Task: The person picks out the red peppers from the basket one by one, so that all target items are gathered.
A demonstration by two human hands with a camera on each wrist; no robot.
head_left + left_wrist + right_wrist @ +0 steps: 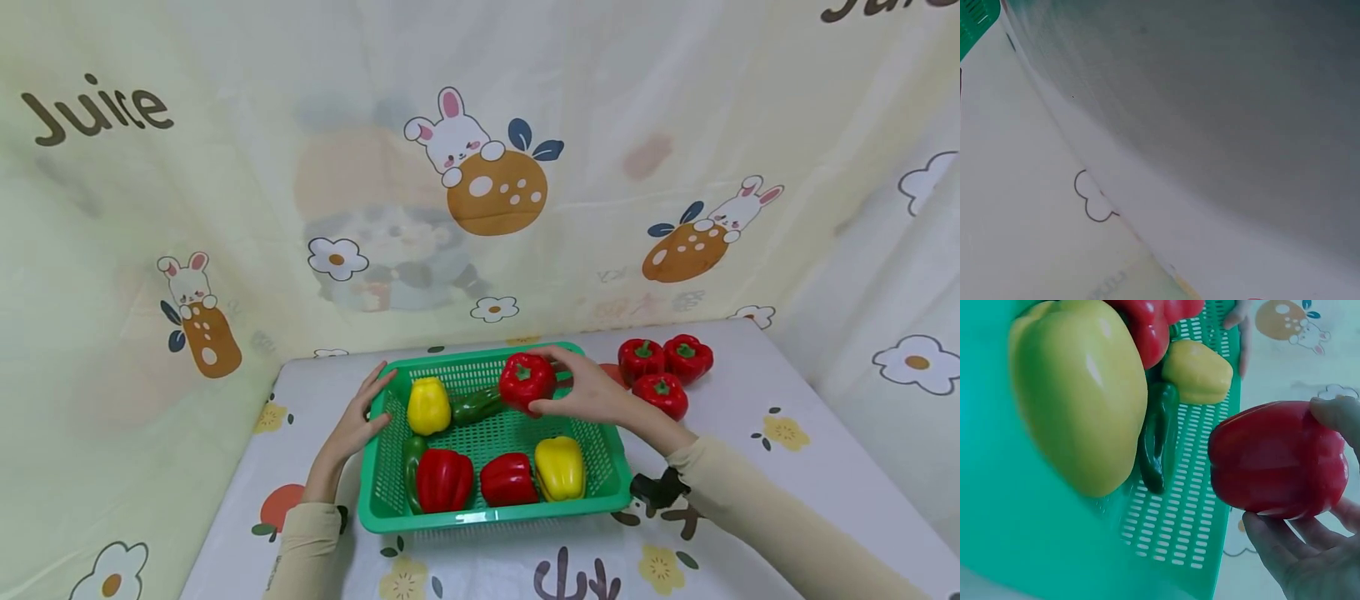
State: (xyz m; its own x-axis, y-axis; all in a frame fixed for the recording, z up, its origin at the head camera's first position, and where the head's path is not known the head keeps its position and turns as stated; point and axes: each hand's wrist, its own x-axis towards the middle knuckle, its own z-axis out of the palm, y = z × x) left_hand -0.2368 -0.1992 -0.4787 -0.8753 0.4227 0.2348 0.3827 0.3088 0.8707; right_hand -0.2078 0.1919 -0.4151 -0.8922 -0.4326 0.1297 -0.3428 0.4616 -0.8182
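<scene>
My right hand (pixel 581 387) holds a red bell pepper (pixel 527 380) above the back right of a green basket (pixel 420 522). In the right wrist view, the thumb and fingers wrap this red pepper (pixel 1279 459). At the basket's left rim rests my left hand (pixel 356 421), its fingers fairly straight. Inside the basket lie a yellow bell pepper (pixel 429 407) at back left, another yellow pepper (pixel 560 468) at front right, two red peppers (pixel 446 480) along the front, and green peppers (pixel 477 407), long and slim. The left wrist view misses the left hand's work.
Three red bell peppers (pixel 663 382) sit together on the table at the back right, outside the basket. A printed white cloth (pixel 750 467) covers the table. Printed curtains (pixel 495 275) hang behind it and at both sides.
</scene>
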